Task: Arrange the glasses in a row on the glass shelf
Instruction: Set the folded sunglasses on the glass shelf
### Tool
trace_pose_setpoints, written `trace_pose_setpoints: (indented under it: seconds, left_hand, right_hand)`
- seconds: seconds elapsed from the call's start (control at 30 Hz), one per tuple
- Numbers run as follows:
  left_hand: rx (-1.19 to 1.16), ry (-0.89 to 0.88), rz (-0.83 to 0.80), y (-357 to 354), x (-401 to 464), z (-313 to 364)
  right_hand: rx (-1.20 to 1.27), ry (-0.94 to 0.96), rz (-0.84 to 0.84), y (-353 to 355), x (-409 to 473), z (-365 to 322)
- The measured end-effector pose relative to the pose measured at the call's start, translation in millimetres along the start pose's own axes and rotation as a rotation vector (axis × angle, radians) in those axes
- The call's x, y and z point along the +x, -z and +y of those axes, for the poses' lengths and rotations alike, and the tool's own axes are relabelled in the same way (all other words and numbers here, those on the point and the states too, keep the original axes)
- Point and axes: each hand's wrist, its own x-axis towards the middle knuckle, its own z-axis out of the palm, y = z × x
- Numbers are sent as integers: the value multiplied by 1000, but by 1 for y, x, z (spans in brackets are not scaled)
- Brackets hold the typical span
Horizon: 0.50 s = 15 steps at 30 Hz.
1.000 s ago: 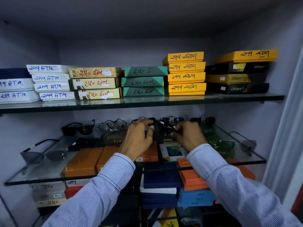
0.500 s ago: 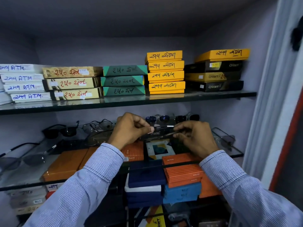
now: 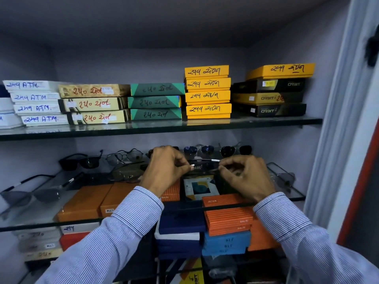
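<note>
Both hands hold one pair of dark sunglasses point(image 3: 203, 167) above the middle of the lower glass shelf point(image 3: 41, 220). My left hand point(image 3: 166, 169) pinches its left temple and my right hand point(image 3: 244, 175) pinches the right one. A row of glasses stands along the shelf's back: black sunglasses point(image 3: 79, 160), a thin wire pair point(image 3: 125, 155), a blue-lensed pair point(image 3: 198, 150) and a dark pair point(image 3: 235, 150). More sunglasses lie at the left edge point(image 3: 30, 193), at the right edge point(image 3: 285, 177), and a brown-lensed pair point(image 3: 128, 171) near my left hand.
Orange boxes point(image 3: 86, 199) and a patterned box point(image 3: 198, 187) show through the lower shelf glass. The upper glass shelf point(image 3: 164, 128) carries stacks of labelled boxes, white, beige, green, yellow and black. A white door frame point(image 3: 336, 140) stands close on the right. Blue and orange boxes point(image 3: 225, 222) fill the space below.
The view has swung right and settled. My hands lifted the dark sunglasses off the back row and drew them toward me, each hand now pinching one temple.
</note>
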Motion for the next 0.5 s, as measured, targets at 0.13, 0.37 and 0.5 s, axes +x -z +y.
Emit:
trace_pose_setpoints:
  seconds: [0.13,0.37,0.5]
  left_hand:
    - [40,16,-26,-3,0,5]
    - [43,140,-7,-13,12,7]
    - [27,243,-22,-24,19,0]
  right_hand:
    - [-29,-58,-1,7,16,2]
    - [-252,-143,-97,16,49,4]
    - [-342,-267,-142,17,62,12]
